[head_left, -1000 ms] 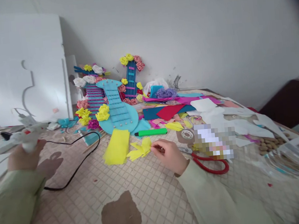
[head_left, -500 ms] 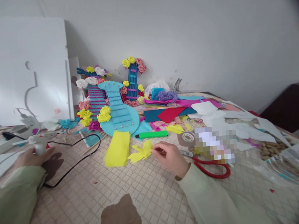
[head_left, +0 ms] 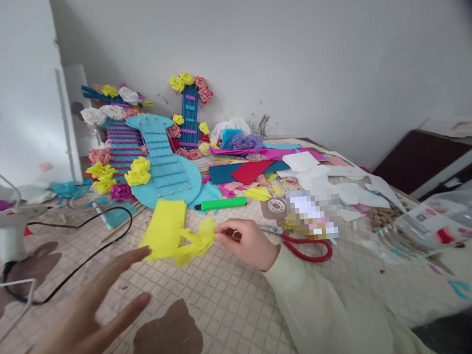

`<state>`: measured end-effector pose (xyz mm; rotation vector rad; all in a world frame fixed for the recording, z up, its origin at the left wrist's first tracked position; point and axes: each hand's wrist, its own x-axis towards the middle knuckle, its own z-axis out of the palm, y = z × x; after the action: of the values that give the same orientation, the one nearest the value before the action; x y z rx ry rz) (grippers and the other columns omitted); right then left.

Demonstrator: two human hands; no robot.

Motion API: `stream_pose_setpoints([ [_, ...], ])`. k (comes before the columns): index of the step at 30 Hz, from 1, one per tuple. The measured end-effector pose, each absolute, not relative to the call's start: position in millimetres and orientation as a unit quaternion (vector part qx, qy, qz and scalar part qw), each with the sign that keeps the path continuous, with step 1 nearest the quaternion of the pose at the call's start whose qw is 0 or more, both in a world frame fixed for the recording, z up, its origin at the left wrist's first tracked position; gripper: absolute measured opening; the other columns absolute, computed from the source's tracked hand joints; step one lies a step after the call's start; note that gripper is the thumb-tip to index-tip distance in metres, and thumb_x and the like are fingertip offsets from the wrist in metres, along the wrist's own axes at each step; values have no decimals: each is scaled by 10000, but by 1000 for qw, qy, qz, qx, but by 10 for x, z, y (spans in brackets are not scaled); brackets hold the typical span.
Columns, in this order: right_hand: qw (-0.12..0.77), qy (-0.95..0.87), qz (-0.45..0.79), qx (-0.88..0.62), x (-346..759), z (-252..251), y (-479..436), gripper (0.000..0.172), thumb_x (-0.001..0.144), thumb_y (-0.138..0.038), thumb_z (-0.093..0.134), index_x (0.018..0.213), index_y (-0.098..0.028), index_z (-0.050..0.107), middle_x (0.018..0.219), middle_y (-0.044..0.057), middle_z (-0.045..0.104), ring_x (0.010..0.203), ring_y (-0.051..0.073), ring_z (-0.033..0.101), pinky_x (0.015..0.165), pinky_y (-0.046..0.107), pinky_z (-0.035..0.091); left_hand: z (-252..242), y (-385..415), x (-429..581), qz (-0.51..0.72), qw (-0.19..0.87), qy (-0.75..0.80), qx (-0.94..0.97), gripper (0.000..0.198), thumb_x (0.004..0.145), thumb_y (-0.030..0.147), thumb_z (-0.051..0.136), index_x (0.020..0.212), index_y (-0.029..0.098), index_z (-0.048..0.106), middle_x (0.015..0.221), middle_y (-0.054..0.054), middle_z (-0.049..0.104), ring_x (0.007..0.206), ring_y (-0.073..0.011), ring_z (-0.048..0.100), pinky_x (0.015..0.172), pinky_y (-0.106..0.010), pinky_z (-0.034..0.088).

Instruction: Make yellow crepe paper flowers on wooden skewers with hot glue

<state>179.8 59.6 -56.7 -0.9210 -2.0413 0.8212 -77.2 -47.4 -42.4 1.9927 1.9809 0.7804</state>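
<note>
My right hand (head_left: 248,243) pinches the edge of a small cut piece of yellow crepe paper (head_left: 192,244), whose strips fan out to the left. Fingers apart and holding nothing, my left hand (head_left: 83,317) hovers over the table at lower left. Partly behind the fanned piece lies a flat stack of yellow crepe paper (head_left: 161,227). The white hot glue gun (head_left: 12,235) stands by itself at the far left, its black cord looping across the table. Beside my right wrist rest red-handled scissors (head_left: 308,248).
A light blue guitar shape (head_left: 163,172) with yellow paper flowers leans at the back, among other decorated pieces. A green highlighter (head_left: 224,203) lies before it. Paper scraps (head_left: 323,183), a tape roll (head_left: 277,205) and a clear plastic bag (head_left: 422,227) cover the right side.
My left hand has let go of the glue gun and moved right, toward the yellow paper. My right hand keeps its pinch on the yellow piece. The view has shifted right.
</note>
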Motion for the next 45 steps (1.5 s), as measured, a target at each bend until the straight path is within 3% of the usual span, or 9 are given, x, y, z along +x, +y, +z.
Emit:
stream_pose_setpoints([
  [4,354,-793,362,-339,1789,-543,565,91,768,-178,537,783,-146,621,776,32,656,670,111,586,593,204,463,-338,-154,-185,367,386,588,609,475,644,464,599,1063,243,561,1141,-77,604,1050,-266,545,893,-390,437],
  [6,350,-793,370,-334,1792,-544,562,94,770,-182,537,788,-146,621,778,31,652,670,110,582,589,203,460,-349,-19,-23,395,448,567,567,416,657,452,601,999,215,592,1091,-86,625,1002,-262,572,856,-369,459],
  [13,359,-791,369,-332,1796,-542,554,79,755,-164,544,772,-148,619,760,20,635,652,96,563,569,182,445,-589,20,77,466,485,562,481,253,694,432,594,795,201,615,830,-31,668,807,-201,618,710,-274,498],
  [21,332,-794,393,-325,1762,-574,526,81,764,-173,539,780,-142,612,733,21,612,637,92,553,553,179,446,-660,-90,26,487,538,543,421,206,641,344,663,806,234,608,848,3,653,688,-182,637,703,-315,537],
  [25,334,-796,389,-321,1743,-586,508,76,773,-177,535,793,-160,606,753,16,611,642,94,552,549,184,449,-592,-137,19,463,564,535,425,196,644,336,654,815,244,625,893,-8,656,737,-199,632,682,-327,557],
  [32,359,-813,338,-311,1733,-597,469,65,775,-180,549,811,-163,601,726,8,587,573,77,497,521,189,424,-494,-161,52,453,570,576,372,204,633,330,646,814,238,621,963,-9,659,737,-180,644,635,-256,548],
  [38,382,-806,325,-314,1709,-591,439,54,769,-167,555,800,-160,599,742,13,598,583,85,503,551,207,438,-514,-125,10,451,563,582,374,254,568,374,695,773,239,631,849,-24,685,745,-226,654,568,-267,544],
  [45,390,-812,300,-314,1695,-590,422,57,775,-171,546,803,-174,595,760,11,597,590,88,507,562,214,444,-509,-131,12,457,584,573,348,264,571,338,712,798,237,622,711,17,685,617,-171,652,561,-230,514],
])
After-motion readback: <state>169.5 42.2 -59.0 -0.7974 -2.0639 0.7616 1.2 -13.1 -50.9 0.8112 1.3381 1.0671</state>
